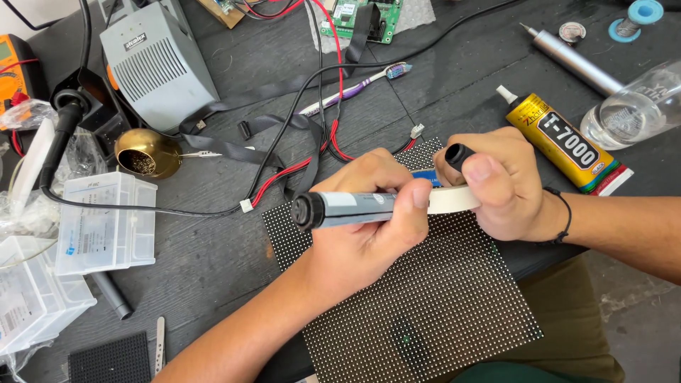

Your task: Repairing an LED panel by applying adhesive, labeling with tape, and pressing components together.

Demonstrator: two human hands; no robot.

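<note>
My left hand (362, 237) grips a grey pen-shaped tool (351, 207) with a black end, held level over a black dotted LED panel (440, 305) that lies at the table's front edge. My right hand (511, 191), with a thin black band at the wrist, pinches a white roll of tape (454, 200) against the tool's tip. A black round-ended piece (460, 154) sticks up between its thumb and fingers. The two hands touch above the panel's upper part, and a bit of blue shows between them.
A yellow glue tube (560, 142), a clear bottle (631, 110) and a metal cylinder (574, 60) lie at right. A grey station box (156, 64), brass tip cleaner (145, 152), clear plastic boxes (106, 220), toothbrush (355, 89), circuit board (358, 18) and loose cables (284, 177) fill the left and back.
</note>
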